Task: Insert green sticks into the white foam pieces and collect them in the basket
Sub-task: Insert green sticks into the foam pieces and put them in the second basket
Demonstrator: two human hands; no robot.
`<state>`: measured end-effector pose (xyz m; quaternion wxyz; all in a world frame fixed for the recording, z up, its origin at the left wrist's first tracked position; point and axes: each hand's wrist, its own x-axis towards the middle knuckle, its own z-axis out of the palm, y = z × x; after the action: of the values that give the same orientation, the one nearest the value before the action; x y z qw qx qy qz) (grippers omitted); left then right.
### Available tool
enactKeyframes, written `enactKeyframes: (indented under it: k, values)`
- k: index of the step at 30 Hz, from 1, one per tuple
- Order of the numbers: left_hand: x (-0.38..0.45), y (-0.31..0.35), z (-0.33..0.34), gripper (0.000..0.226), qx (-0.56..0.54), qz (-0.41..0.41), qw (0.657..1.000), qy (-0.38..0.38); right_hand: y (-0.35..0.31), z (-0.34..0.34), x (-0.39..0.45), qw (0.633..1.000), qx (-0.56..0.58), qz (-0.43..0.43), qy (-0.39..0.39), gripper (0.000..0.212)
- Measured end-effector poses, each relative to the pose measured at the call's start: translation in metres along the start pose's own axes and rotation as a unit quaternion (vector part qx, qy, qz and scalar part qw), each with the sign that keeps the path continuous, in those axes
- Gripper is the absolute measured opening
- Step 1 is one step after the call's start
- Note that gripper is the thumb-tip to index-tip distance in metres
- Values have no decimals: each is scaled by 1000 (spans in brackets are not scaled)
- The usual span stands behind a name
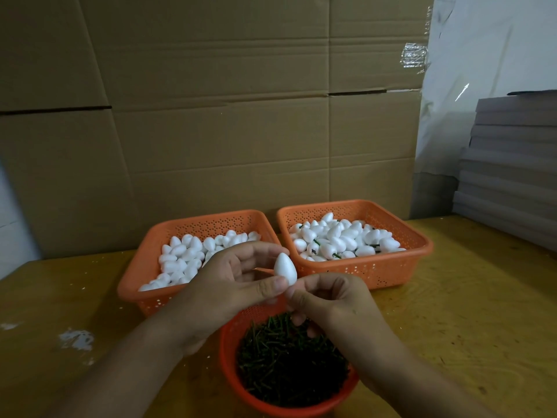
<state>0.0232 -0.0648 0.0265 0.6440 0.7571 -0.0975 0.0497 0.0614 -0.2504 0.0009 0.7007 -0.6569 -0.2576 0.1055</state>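
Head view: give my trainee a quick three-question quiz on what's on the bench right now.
1. True or false: the left hand pinches a white foam piece.
2. Which square basket holds pieces already fitted with green sticks: A) left basket, B) right basket?
3. What fills the round basket nearest the person?

Key
1. True; the right hand meets it at the piece's lower end.
2. B.
3. Loose green sticks.
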Motion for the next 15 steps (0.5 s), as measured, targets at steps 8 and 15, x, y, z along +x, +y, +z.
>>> enactKeyframes:
  k: [8, 15]
  values:
    - [0, -3, 1, 32, 16, 19, 1000, 9, 0, 2, -2, 1000, -7, -6, 3, 15]
    - [4, 5, -6, 29, -45, -11, 999, 17, -5, 2, 0, 997, -33, 46, -51, 12]
